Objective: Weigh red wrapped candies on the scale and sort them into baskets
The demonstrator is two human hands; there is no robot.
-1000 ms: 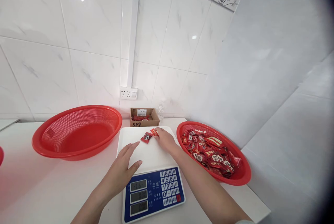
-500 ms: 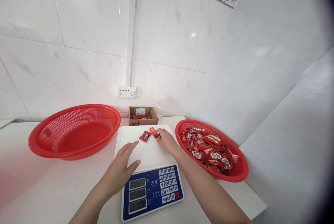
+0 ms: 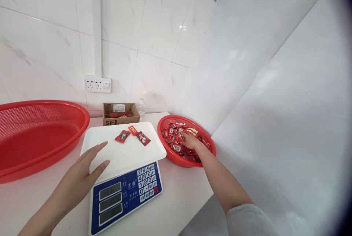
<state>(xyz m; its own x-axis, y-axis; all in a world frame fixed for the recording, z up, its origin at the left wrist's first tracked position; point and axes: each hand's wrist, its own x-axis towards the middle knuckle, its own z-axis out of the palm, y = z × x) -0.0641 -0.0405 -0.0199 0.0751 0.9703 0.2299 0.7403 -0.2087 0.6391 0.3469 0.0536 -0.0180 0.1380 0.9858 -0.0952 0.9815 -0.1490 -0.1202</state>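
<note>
A white-topped digital scale (image 3: 123,155) with a blue keypad sits on the counter. Three red wrapped candies (image 3: 133,134) lie on its platform near the far edge. My left hand (image 3: 82,171) rests flat at the platform's near left corner, fingers stretched out. My right hand (image 3: 189,141) reaches into the small red basket (image 3: 205,137) full of red candy packets, fingers down among them; whether they grip one is hidden.
A large empty red basket (image 3: 41,137) stands left of the scale. A small open cardboard box (image 3: 121,113) sits against the tiled wall below a power socket (image 3: 97,84). The counter ends just right of the small basket, beside a white side wall.
My right hand left the scale platform and moved right into the small basket. A third candy now lies on the platform. The view has swung to the right.
</note>
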